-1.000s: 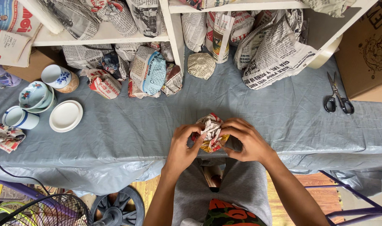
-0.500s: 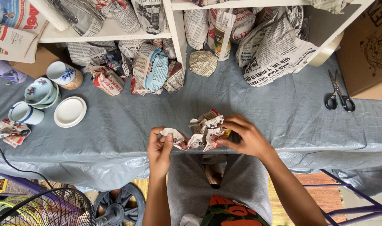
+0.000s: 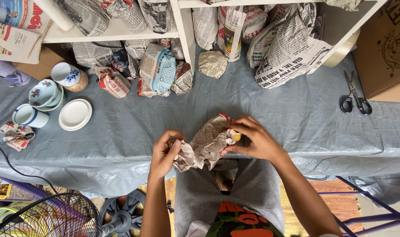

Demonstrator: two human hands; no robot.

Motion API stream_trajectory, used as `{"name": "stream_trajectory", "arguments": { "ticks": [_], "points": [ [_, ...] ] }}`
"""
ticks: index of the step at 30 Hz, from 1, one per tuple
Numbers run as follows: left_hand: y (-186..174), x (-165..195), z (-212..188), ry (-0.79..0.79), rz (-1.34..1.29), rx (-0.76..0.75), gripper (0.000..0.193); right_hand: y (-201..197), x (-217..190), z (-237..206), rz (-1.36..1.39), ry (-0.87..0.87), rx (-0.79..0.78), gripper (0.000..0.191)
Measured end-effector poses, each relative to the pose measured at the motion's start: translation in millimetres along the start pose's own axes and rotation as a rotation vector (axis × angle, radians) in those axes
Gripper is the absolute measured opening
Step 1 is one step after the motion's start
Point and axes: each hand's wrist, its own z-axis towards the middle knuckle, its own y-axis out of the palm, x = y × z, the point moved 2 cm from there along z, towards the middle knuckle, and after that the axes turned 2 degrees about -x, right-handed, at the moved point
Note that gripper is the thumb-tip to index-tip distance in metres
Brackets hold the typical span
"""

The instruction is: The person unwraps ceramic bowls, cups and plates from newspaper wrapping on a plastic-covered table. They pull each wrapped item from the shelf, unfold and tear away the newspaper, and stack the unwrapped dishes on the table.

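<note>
Seen from above, a person sits at a table draped in a grey cloth, both hands at its near edge. Between them lies a crumpled newspaper bundle, its long axis running from about 8 o'clock up to 2 o'clock. The left hand, at the bundle's 8 o'clock end, pinches a loose paper corner between thumb and curled fingers. The right hand, at the 3 o'clock side, is closed around the bundle's upper end, where something small and yellow shows. Both hands touch it; the right holds more of it. Black scissors lie well apart at 2 o'clock.
</note>
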Motion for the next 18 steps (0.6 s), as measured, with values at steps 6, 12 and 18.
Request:
{"name": "stream_trajectory", "arguments": {
  "ticks": [6,12,18],
  "points": [
    [6.4,52.9,11.7,-0.022,0.475,-0.342,0.066,-2.1,12.9,-5.8,0.094,-0.137,0.047,0.044],
    [34.1,76.1,26.5,-0.409,1.142,-0.410,0.068,-3.2,7.8,-18.8,0.030,-0.260,0.069,0.034],
    [55.9,69.0,45.0,0.171,1.233,-0.239,0.023,-5.5,-3.8,-34.9,-0.213,-0.390,0.067,0.032]
  ]
}}
